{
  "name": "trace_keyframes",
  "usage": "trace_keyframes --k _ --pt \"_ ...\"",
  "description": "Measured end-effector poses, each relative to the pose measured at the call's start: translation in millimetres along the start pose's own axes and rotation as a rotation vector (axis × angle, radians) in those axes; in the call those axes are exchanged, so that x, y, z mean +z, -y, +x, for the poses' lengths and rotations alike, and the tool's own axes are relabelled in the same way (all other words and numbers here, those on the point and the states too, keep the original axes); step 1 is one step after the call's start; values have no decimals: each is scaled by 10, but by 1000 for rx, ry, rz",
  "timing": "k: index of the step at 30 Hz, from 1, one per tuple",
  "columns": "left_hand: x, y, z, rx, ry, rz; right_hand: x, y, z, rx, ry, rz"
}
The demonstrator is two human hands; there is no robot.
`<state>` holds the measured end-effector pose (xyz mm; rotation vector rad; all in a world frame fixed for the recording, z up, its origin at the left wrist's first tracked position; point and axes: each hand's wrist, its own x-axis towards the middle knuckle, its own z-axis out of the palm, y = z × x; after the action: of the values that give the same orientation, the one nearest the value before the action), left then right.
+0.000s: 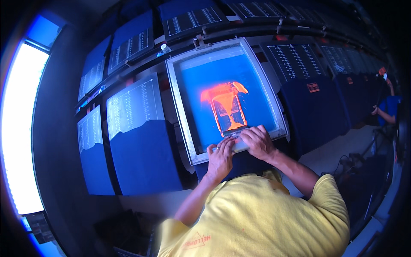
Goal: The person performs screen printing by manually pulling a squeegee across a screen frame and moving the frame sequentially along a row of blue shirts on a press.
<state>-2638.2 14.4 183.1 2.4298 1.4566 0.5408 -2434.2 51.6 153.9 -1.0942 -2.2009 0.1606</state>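
Observation:
A screen-printing frame (175, 89) with a pale metal border and blue mesh lies in front of me. Bright orange ink (219, 91) is spread in a thick band at the middle of the mesh, with streaks running toward me. At the near end of the streaks stands a squeegee (235, 132), partly hidden by my fingers. My left hand (220, 159) is closed on its left part, a ring on one finger. My right hand (258, 143) is closed over its right part. Both hands are close together near the frame's front edge.
Dark blue shirts on printing boards stand on both sides, one at left (144, 158) and one at right (308, 115) bearing a small orange print. A small white-capped bottle (165, 48) stands by the frame's far left corner. Another person (388, 109) is at far right.

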Motion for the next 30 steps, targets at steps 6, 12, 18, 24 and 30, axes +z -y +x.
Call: trace_keyframes --k 6,12,18,24,30 --pt "191 261 217 -20 -48 50 227 -260 212 -29 16 -65" --pt "19 767 1079 -19 -61 100 411 -823 989 -2 49 -53" --pt "-256 917 1422 -98 6 -57 84 -844 1546 180 389 -35" --pt "-574 774 1518 4 -109 -93 -264 -718 1687 64 251 -125" --pt "-731 540 1345 122 -193 -27 -413 -540 1497 -31 22 -109"
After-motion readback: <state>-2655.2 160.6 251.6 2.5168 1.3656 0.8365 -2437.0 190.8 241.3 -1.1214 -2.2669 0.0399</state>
